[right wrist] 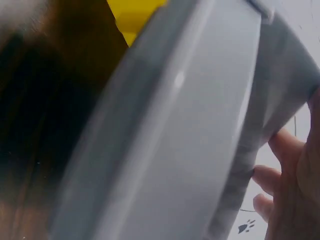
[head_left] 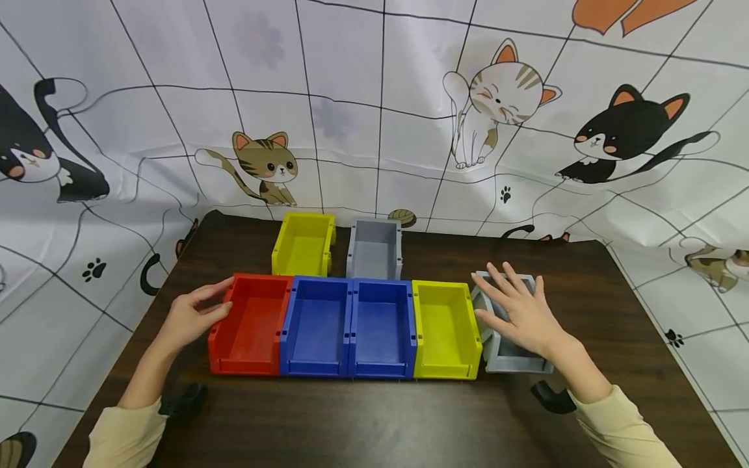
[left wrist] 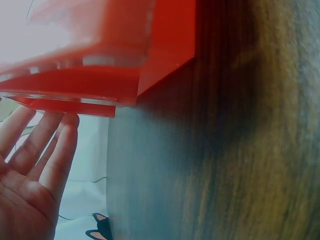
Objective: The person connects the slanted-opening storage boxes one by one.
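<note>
In the head view a row of plastic bins stands on the table: a red bin (head_left: 251, 325), two blue bins (head_left: 318, 318) (head_left: 383, 318) and a yellow bin (head_left: 447, 325), side by side. My left hand (head_left: 190, 318) is against the left wall of the red one, its fingers nearly straight in the left wrist view along the red wall (left wrist: 75, 85). At the row's right end, a grey bin (head_left: 517, 364) sits slightly askew beside the yellow one. Over it spreads my right hand (head_left: 521, 315), fingers apart; the hand partly hides this bin. The grey wall (right wrist: 190, 125) looks blurred in the right wrist view.
Behind the row stand another yellow bin (head_left: 304, 244) and another grey bin (head_left: 374, 247). The dark wooden table (head_left: 351, 422) extends in front. A white sheet with cat drawings (head_left: 351, 97) hangs behind and around it.
</note>
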Available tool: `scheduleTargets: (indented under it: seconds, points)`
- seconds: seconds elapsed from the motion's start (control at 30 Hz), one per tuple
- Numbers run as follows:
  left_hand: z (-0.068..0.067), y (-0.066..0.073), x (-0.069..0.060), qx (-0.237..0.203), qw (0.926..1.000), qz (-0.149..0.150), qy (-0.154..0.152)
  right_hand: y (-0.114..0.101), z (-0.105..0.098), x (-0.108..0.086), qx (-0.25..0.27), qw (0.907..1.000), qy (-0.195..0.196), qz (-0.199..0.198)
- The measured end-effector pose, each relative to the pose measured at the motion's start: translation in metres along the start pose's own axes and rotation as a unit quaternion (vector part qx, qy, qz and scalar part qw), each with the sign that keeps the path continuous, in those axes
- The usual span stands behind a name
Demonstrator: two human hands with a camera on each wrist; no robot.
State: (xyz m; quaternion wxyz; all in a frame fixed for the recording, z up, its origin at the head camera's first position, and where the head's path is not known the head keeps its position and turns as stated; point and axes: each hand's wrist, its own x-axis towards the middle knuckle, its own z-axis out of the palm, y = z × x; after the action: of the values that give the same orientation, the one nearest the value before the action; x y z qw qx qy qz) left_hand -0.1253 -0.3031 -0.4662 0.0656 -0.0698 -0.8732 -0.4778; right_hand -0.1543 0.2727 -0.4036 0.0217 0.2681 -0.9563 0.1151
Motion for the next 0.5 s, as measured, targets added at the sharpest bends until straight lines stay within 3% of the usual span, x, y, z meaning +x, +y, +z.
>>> scheduleTargets:
  seconds: [0.5]
  points:
    - [-0.001, 0.002, 0.0, -0.001, 1.0, -0.007, 0.003, -0.005, 0.01, 0.001, -0.023, 0.9987, -0.037, 0.028]
